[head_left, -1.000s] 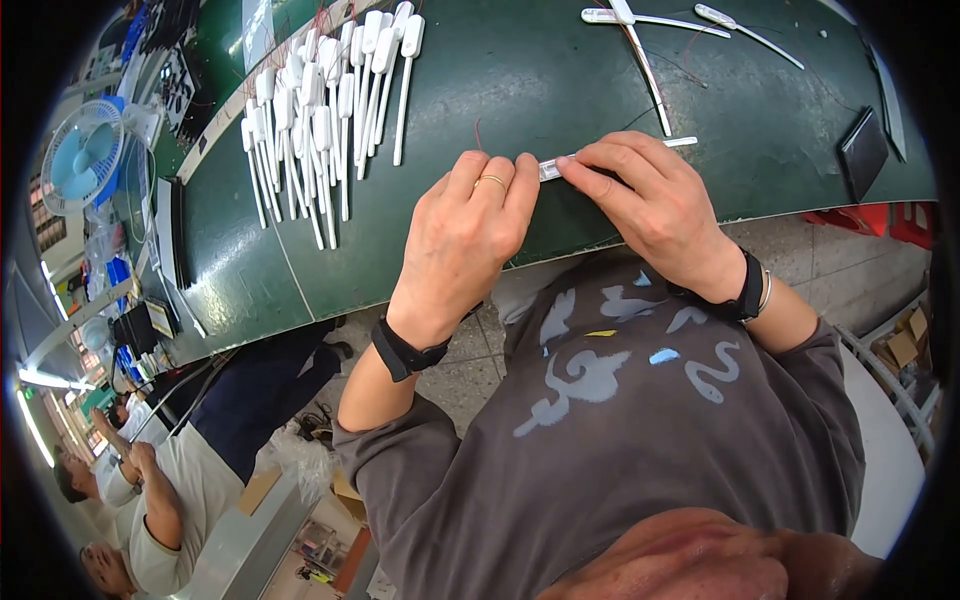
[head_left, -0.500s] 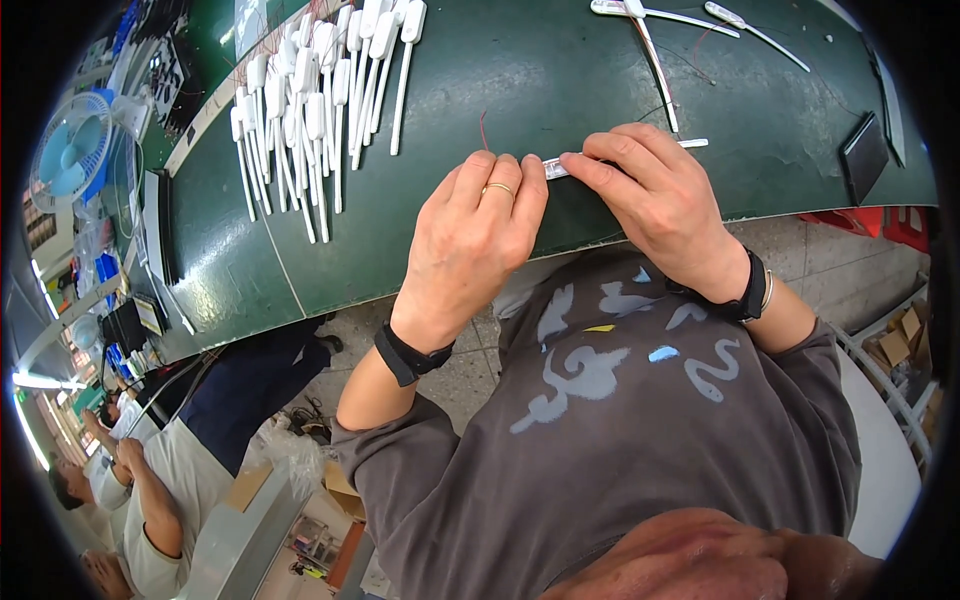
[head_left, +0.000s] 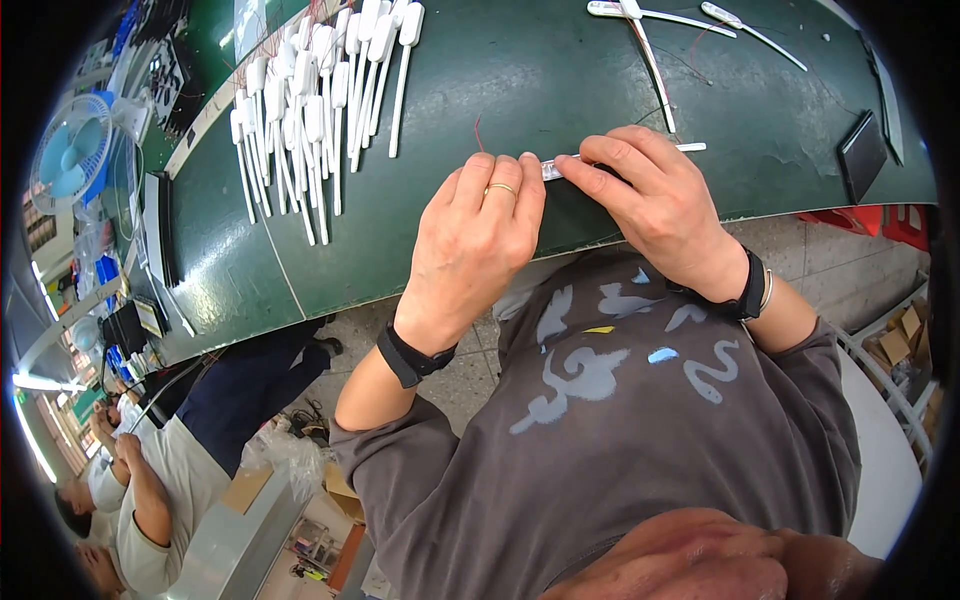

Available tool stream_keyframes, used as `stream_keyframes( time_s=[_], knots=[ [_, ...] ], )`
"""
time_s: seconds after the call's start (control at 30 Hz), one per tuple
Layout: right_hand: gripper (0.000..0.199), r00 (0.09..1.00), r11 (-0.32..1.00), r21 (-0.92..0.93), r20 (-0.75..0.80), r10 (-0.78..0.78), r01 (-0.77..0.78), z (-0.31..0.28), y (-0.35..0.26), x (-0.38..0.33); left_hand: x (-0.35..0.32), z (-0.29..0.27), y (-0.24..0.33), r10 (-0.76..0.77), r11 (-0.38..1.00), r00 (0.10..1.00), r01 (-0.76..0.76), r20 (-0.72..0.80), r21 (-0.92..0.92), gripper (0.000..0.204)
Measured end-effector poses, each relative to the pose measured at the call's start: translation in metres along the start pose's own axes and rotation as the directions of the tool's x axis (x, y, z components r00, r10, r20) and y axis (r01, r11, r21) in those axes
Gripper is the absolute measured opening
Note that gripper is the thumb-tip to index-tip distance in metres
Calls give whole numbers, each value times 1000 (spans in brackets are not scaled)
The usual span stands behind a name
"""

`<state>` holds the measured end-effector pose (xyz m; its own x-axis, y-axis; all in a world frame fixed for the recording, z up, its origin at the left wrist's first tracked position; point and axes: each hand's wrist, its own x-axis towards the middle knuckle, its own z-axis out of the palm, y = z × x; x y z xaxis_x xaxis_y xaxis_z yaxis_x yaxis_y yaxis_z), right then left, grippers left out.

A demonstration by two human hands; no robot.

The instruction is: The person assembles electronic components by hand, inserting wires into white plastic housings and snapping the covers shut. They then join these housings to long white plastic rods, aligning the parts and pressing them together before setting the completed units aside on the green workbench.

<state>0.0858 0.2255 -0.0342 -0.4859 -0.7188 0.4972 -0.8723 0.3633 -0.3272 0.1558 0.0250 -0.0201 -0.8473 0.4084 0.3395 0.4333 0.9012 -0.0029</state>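
Both of my hands meet over the near edge of the green table, gripping one white long-stemmed plastic device (head_left: 549, 170). My left hand (head_left: 474, 222) has its fingers closed round the wide end, and a thin red wire (head_left: 478, 133) sticks up beyond them. Thumb and forefinger of my right hand (head_left: 654, 197) press on the housing from the other side. The thin white stem comes out past the right knuckles. Only a short stretch of the housing shows between my fingertips; its inside parts are too small to make out.
A dense pile of similar white long-stemmed devices (head_left: 318, 110) with thin wires lies at the left. Several more (head_left: 655, 75) lie at the far right. A black flat box (head_left: 862, 157) stands near the right edge. Co-workers (head_left: 170, 480) and a blue fan (head_left: 72, 150) are at the left.
My hands have stayed almost in place, still closed on the device, with only a slight shift of the fingers. A co-worker at the left has moved a little.
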Motion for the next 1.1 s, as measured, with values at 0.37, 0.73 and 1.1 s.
stream_keyframes(
  time_s=[0.37,0.73,1.1],
  knots=[
    [38,993,999,-34,113,36,-32,-7,-6,5,-6,-4,6,10,1000,1000,-10,21,24,33],
    [37,998,1000,3,55,17,-17,-2,-4,-1,8,-12,13,-530,679,834,527,155,-511,16],
    [31,997,998,44,-57,42,-40,5,-5,-6,29,-15,0,-524,397,697,708,489,-584,11]
  ],
)
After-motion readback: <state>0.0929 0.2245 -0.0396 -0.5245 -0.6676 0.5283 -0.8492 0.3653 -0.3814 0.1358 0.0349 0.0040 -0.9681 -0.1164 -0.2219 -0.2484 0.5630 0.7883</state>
